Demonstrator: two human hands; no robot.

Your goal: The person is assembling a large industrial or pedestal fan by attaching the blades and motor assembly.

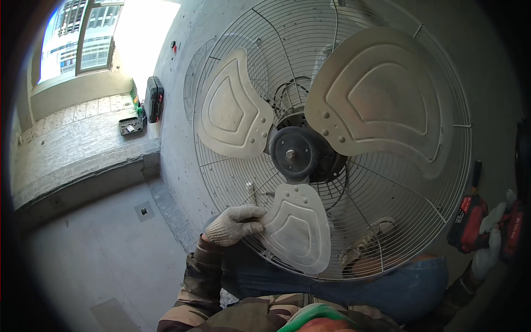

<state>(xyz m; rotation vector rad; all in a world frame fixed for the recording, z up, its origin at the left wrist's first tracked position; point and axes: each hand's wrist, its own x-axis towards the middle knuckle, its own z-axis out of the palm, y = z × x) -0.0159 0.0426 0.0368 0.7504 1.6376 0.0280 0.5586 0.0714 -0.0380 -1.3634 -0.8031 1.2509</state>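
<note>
A large wire-caged fan with its front open fills the middle, three pale metal blades around a black hub (296, 155). My left hand (235, 224), in a whitish knit glove, pinches the left edge of the lower fan blade (298, 229). The other two blades, the upper left one (232, 110) and the upper right one (381, 94), stand free of my hands. At the far right my right hand (489, 243), also gloved, has its fingers around a red and black power tool (469, 224). Further red and black parts lie beyond those fingers, partly lost at the dark rim.
The wire guard (462, 130) rings the blades and rests close to my legs in jeans. A second wire guard (191, 72) shows behind it. On the left are an open tool case (131, 126), a dark upright case (154, 99), a raised concrete ledge (83, 180) and a window (83, 39).
</note>
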